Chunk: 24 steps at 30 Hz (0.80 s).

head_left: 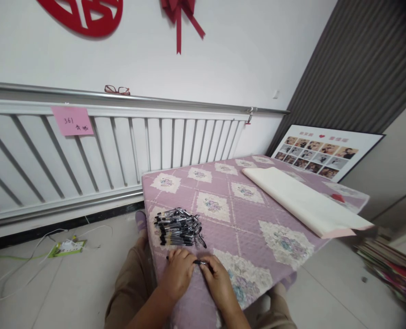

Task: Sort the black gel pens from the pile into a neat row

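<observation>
Pen pile (pixel 177 228) — between left hand (pixel 180 273) and radiator (pixel 178 137)

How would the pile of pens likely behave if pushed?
The pile of pens would probably spread apart rather than slide as one, since they overlap at uneven angles. Being slim, each is likely light and may roll, though the textured cloth might slow it.

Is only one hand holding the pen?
No, the left hand and the right hand both grip the pen.
</observation>
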Available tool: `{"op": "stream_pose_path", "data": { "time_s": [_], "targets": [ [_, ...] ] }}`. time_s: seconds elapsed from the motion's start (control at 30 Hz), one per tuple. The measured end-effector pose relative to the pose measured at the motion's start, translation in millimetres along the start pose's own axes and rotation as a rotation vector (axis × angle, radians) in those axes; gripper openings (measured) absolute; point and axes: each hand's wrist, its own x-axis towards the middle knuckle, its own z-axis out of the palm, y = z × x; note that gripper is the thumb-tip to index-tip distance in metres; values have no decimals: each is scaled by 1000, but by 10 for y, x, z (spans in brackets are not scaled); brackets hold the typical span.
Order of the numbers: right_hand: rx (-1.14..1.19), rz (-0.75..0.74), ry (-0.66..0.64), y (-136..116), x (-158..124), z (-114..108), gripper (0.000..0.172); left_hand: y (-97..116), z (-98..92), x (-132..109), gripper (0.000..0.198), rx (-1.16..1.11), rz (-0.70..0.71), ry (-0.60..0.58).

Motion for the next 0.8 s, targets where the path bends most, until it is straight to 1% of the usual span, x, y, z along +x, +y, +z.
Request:
{"op": "stream_pose_path", "data": {
  "time_s": [0.17, 0.37, 0.43, 0.5, 0.53, 0.6, 0.7, 0.8],
  "targets": [
    [-45, -20, -5, -21, -10, 2, 21, 0, -4, 2, 23, -14, -10, -4],
    [-107, -42, 24, -41, -9, 34, 36, 15, -27, -6, 25, -8, 13, -10],
    [-96, -32, 23, -27, -11, 39, 33, 13, -24, -8, 26, -18, 12, 0],
    [-61, -11, 45, -10, -16, 37, 21, 9, -19, -8, 26, -31, 3, 13],
    [-41, -1, 59, -5, -19, 32, 20, 8, -17, -7, 27, -35, -2, 20],
    [-5, -3, 67, -8, -21, 20, 24, 8, -17, -7, 27, -39, -3, 27],
    [27, -41, 20, -43, -13, 1, 15, 15, -25, -5, 27, -36, -4, 18],
    [19, -40, 7, -73, -3, -7, 22, 16, -25, -1, 26, -30, -10, -3]
  ]
}}
